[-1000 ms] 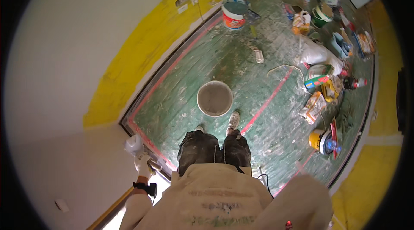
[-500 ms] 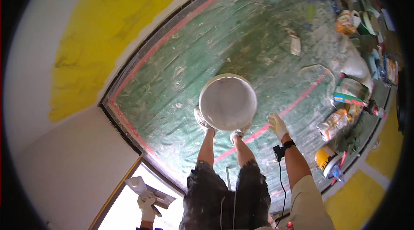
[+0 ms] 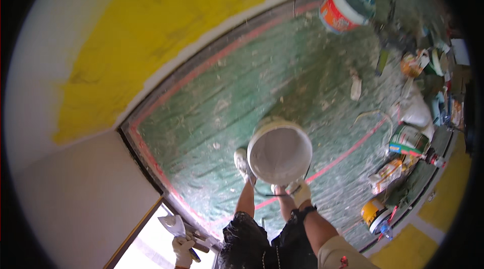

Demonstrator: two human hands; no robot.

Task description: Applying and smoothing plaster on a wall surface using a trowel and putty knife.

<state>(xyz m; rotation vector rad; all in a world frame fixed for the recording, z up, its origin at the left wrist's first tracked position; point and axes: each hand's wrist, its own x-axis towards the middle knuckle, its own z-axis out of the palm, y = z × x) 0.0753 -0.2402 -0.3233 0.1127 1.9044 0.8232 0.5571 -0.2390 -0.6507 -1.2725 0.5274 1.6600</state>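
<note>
My left hand, in a white glove at the lower left, grips metal putty tools, a wide scraper and a flat blade. My right hand, also gloved, is closed on the wire handle of a white bucket, just below its rim. The bucket is tilted towards me in front of my shoes, with greyish white lining its inside. A dark strapped device sits on my right wrist.
A red-and-white bucket stands by the yellow wall. Bags, tubs and bottles lie along the right. A yellow tub is at the lower right. A bright opening is at the lower left, beside the green floor covering.
My right hand has come from open beside the bucket to gripping its handle, and the bucket now tilts. My left hand still holds the tools. The view has swung around.
</note>
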